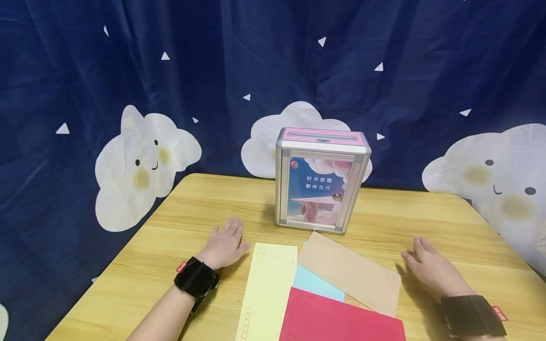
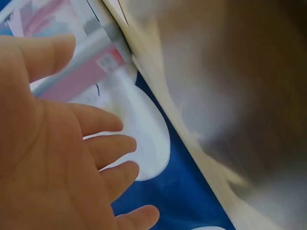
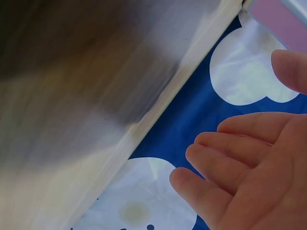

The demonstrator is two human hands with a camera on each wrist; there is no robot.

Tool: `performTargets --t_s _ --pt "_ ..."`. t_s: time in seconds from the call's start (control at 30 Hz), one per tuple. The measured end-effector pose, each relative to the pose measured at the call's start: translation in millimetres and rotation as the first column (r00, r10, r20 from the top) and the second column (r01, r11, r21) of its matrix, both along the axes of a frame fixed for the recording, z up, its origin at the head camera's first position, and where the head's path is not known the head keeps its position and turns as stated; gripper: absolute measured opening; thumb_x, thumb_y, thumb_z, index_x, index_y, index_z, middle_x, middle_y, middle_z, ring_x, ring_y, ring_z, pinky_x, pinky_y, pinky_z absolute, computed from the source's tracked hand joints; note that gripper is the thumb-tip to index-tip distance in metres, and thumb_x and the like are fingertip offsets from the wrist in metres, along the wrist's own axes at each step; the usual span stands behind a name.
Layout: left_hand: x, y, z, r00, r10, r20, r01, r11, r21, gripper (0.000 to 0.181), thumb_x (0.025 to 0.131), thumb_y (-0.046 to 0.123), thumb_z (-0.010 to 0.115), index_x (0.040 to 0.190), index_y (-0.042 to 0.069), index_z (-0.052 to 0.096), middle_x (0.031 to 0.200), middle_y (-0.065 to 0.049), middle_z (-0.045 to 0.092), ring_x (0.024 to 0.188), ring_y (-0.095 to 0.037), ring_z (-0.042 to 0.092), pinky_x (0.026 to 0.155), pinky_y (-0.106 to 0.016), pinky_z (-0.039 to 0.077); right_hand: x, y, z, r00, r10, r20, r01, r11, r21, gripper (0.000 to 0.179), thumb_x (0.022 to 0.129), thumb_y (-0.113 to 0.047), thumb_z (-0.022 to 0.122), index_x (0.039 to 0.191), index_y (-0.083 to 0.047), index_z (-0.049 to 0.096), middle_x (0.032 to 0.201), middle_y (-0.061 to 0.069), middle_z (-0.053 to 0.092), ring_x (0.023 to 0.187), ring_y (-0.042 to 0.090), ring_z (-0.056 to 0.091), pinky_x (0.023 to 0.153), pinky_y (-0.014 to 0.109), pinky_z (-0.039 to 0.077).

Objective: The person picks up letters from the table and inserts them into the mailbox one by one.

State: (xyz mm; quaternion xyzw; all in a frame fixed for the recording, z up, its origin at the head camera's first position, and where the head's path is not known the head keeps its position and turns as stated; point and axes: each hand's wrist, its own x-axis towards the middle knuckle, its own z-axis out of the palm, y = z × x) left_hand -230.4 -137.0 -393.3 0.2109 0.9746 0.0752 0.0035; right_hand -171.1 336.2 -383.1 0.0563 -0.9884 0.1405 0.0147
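Note:
My left hand [image 1: 223,244] is low over the table left of a pale yellow envelope [image 1: 270,284], fingers extended and thumb toward the envelope's edge. In the left wrist view its palm [image 2: 53,158] shows bare, with nothing held. On the right, my right hand [image 1: 432,267] hovers beside a tan envelope [image 1: 350,270], fingers loosely straight and holding nothing. Under the tan envelope lies a light blue envelope [image 1: 317,283], partly hidden. A red envelope [image 1: 341,317] overlaps the blue one at the front, cut off by the frame's lower edge.
Behind the envelopes stands an upright letter box [image 1: 322,184] with a metal frame, a pink slotted top [image 1: 322,136] and a keyhole [image 1: 337,197] in its front. The wooden table [image 1: 204,199] ends at a dark blue curtain [image 1: 192,57] with white clouds.

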Motion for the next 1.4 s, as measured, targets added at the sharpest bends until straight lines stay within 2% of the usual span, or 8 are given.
performTargets --t_s 0.2,0.37,0.53,0.7,0.83,1.1,1.4 --pt "4.2 14.9 1.5 0.995 -0.08 0.052 0.081 0.997 -0.002 0.071 0.096 0.046 0.039 0.141 -0.006 0.025 0.148 -0.024 0.023 0.136 -0.036 0.016 0.105 -0.06 0.014 0.0 -1.0 0.1 1.0 0.002 0.004 -0.002 1.0 0.003 0.07 0.1 -0.036 0.036 0.127 0.027 0.023 0.13 0.049 0.019 0.115 0.061 0.024 0.094 0.069 0.024" --pt "5.5 22.7 1.8 0.984 -0.133 0.119 0.131 0.991 0.021 0.077 0.093 0.053 0.04 0.142 -0.004 0.025 0.148 -0.023 0.023 0.135 -0.037 0.017 0.105 -0.061 0.014 -0.5 -2.5 -0.5 1.0 0.009 -0.001 -0.009 1.0 0.002 0.072 0.099 -0.037 0.036 0.127 0.028 0.023 0.13 0.05 0.02 0.116 0.061 0.024 0.094 0.069 0.025" --pt "2.4 28.8 1.0 0.969 -0.168 0.182 0.157 0.985 0.071 0.082 0.088 0.055 0.049 0.142 -0.002 0.027 0.147 -0.021 0.028 0.134 -0.037 0.022 0.105 -0.06 0.015 -0.5 -3.3 -2.0 1.0 0.013 -0.006 -0.013 1.0 -0.002 0.071 0.099 -0.036 0.037 0.127 0.028 0.023 0.129 0.051 0.02 0.115 0.061 0.024 0.094 0.068 0.025" --pt "-0.3 31.5 -1.3 0.964 -0.172 0.202 0.159 0.984 0.079 0.087 0.081 0.052 0.061 0.143 0.001 0.028 0.144 -0.02 0.034 0.131 -0.038 0.027 0.105 -0.058 0.018 -1.3 -3.5 -2.8 1.0 0.01 0.0 -0.01 1.0 -0.005 0.073 0.099 -0.038 0.037 0.127 0.028 0.023 0.13 0.05 0.019 0.116 0.061 0.024 0.094 0.068 0.025" --pt "-2.6 33.5 -1.1 0.968 -0.177 0.177 0.167 0.983 0.069 0.086 0.077 0.048 0.066 0.141 0.001 0.032 0.136 -0.018 0.041 0.126 -0.037 0.034 0.103 -0.057 0.024 -2.2 -3.5 -2.4 1.0 0.008 -0.004 -0.008 1.0 0.002 0.072 0.099 -0.037 0.037 0.127 0.027 0.023 0.13 0.05 0.02 0.116 0.061 0.025 0.093 0.069 0.025" --pt "-2.8 35.8 3.9 0.969 -0.172 0.179 0.162 0.984 0.073 0.083 0.073 0.046 0.071 0.137 0.002 0.04 0.12 -0.012 0.047 0.115 -0.031 0.04 0.097 -0.052 0.032 -2.3 -3.7 -2.3 1.0 0.012 -0.001 -0.012 1.0 0.002 0.072 0.099 -0.038 0.038 0.127 0.027 0.023 0.13 0.05 0.02 0.115 0.061 0.025 0.092 0.069 0.026" --pt "-3.8 36.4 6.6 0.972 -0.145 0.184 0.134 0.988 0.072 0.076 0.07 0.048 0.073 0.126 0.004 0.049 0.114 -0.011 0.048 0.105 -0.029 0.041 0.093 -0.049 0.034 -2.4 -5.9 -3.3 1.0 0.011 -0.018 -0.011 1.0 0.007 0.071 0.099 -0.036 0.039 0.127 0.027 0.024 0.13 0.049 0.021 0.115 0.061 0.026 0.093 0.068 0.026"
